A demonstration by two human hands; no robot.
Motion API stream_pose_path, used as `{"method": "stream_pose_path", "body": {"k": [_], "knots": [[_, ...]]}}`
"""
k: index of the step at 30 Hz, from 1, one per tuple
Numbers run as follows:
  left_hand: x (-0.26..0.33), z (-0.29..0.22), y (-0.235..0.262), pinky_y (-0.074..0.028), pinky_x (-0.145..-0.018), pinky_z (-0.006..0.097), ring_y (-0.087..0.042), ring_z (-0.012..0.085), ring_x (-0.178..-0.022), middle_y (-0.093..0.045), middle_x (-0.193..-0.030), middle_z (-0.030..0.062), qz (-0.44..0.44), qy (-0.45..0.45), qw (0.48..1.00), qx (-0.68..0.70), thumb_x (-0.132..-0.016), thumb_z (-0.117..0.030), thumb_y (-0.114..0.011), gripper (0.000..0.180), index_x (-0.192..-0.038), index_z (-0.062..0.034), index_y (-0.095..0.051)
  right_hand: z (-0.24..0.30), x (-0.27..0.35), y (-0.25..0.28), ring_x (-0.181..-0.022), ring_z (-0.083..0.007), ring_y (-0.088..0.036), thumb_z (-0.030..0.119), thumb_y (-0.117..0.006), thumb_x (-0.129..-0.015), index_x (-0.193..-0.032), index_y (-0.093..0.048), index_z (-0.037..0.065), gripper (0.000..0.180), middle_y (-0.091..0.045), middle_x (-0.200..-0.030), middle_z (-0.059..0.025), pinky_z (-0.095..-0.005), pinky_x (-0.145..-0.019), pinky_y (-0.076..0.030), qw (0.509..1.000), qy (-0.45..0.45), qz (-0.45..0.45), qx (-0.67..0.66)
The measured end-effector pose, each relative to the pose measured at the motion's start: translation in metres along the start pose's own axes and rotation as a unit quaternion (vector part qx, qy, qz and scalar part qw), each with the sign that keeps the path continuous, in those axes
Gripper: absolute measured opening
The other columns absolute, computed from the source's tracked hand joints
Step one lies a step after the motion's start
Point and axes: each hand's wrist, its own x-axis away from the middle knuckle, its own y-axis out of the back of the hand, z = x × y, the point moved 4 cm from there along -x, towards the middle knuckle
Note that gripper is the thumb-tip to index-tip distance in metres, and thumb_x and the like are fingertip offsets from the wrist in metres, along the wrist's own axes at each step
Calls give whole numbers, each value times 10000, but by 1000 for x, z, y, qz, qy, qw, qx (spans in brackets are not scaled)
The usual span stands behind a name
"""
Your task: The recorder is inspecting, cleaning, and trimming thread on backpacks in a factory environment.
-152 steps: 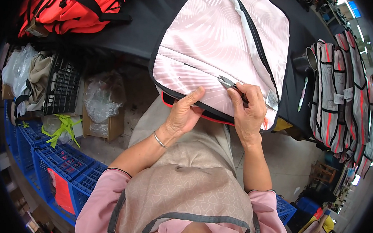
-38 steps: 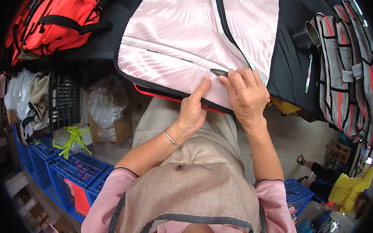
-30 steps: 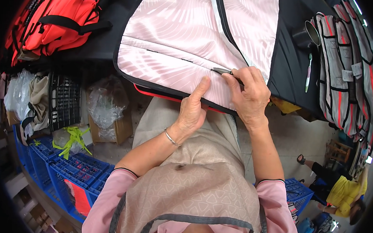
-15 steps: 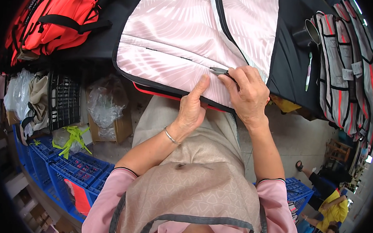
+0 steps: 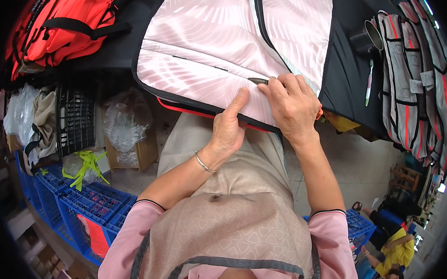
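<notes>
A pale pink patterned bag panel [image 5: 204,30] with black edge binding lies over the table's near edge, with a seam running across its lower part. My left hand [image 5: 228,127] grips its near edge, thumb on top and the other fingers hidden beneath. My right hand [image 5: 293,108] is closed around small thread snips [image 5: 257,81]. Only the dark blade end shows past the fingertips, lying at the seam on the fabric. Red trim [image 5: 165,104] peeks out below the panel's near edge.
Red bags with black straps [image 5: 67,38] are piled at the far left. On the right are a dark metal cup [image 5: 366,40], a toothbrush [image 5: 369,81] and grey bags [image 5: 408,83]. Blue crates [image 5: 96,203] stand at lower left. A person in yellow [image 5: 397,249] is at lower right.
The snips' blades, spread apart and raised before, now lie lower against the seam with less of them showing. My right hand has shifted slightly up and left; the panel slid slightly left.
</notes>
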Motion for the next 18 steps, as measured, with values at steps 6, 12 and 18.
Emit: {"method": "stream_pose_path", "body": {"k": [6, 12, 18], "knots": [[-6, -6, 5, -435, -997, 352, -537, 183, -1156, -563, -1259, 83, 19, -26, 999, -17, -896, -270, -708, 517, -1279, 15, -508, -45, 6, -5, -746, -215, -611, 240, -764, -785, -838, -602, 90, 227, -602, -806, -40, -346, -617, -486, 968, -238, 42, -69], [4, 1, 6, -390, -1064, 386, -509, 203, -1208, -533, -1317, 77, 39, -48, 998, -16, -929, -231, -664, 515, -1351, -24, -456, -66, 16, -1, -847, -251, -633, 262, -813, -751, -980, -592, 34, 391, -623, -925, -87, -375, -751, -504, 943, -296, 62, -142], [12, 40, -15, -411, -999, 295, -550, 141, -1111, -598, -1199, 75, 30, 0, 991, -131, -877, -196, -741, 471, -1232, 51, -556, -75, 26, -10, -830, -177, -599, 165, -801, -761, -1037, -607, 12, 370, -628, -916, -87, -292, -786, -483, 919, -338, 63, -191]]}}
